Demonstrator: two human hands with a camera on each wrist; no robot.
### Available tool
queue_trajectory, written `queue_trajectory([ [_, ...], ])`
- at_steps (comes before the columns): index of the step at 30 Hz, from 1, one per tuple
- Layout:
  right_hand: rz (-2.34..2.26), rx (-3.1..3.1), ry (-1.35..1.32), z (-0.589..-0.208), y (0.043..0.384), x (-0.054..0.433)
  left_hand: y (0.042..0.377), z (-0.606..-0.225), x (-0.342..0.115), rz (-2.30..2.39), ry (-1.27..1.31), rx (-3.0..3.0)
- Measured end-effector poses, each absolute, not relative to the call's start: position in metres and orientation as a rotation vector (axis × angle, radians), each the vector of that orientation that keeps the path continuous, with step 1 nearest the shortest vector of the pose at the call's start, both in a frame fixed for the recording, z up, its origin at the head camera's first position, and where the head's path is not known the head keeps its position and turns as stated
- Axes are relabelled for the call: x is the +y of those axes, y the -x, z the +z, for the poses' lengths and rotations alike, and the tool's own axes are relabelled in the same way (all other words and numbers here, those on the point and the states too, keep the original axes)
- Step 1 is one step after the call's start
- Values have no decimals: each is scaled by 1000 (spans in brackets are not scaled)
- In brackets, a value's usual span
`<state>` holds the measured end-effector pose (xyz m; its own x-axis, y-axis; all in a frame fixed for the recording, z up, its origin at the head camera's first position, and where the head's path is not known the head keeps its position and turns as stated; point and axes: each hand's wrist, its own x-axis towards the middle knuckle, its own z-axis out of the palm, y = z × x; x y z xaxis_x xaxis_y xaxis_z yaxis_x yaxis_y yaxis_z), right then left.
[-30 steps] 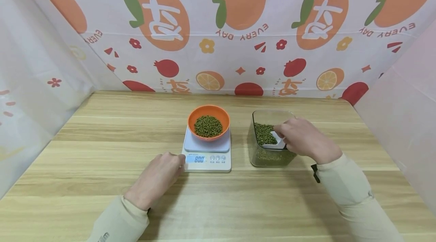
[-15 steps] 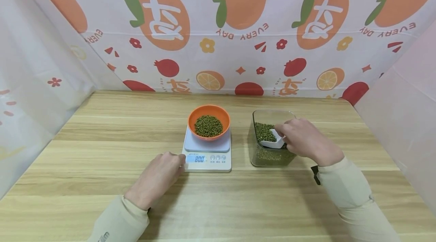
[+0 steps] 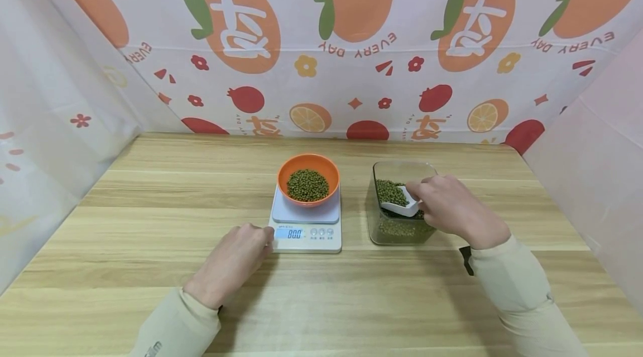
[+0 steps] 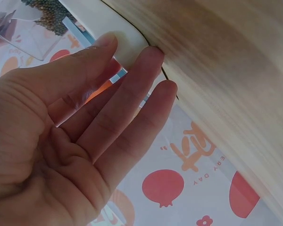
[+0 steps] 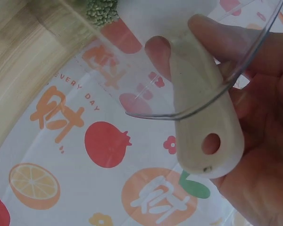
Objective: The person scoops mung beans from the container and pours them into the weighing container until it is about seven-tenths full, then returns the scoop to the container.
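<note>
Head view, right hand (image 3: 450, 207) hiding scoop handle (image 5: 198, 96), sleeves (image 3: 512, 281) cropped

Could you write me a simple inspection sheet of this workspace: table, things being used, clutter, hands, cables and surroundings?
Surface: wood-grain table.
Job's things: white scale, display reading 80.0, unit too small to read; on it, orange bowl of small green beans. Apart, to the right, clear container with more beans.
Clutter: nothing seen.
Left hand: at the scale's left edge.
Right hand: grips white scoop, its head inside the container.
Cables: nothing seen.
Surroundings: fruit-print cloth behind the table.
</note>
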<state>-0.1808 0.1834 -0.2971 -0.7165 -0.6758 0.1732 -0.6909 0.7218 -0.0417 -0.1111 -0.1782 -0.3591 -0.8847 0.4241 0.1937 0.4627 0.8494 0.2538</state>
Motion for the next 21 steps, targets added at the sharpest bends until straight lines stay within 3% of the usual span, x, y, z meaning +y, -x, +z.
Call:
queue_trajectory([
  [21, 217, -2771, -1069, -293, 177, 189, 111, -359, -178, -455, 696, -2891],
])
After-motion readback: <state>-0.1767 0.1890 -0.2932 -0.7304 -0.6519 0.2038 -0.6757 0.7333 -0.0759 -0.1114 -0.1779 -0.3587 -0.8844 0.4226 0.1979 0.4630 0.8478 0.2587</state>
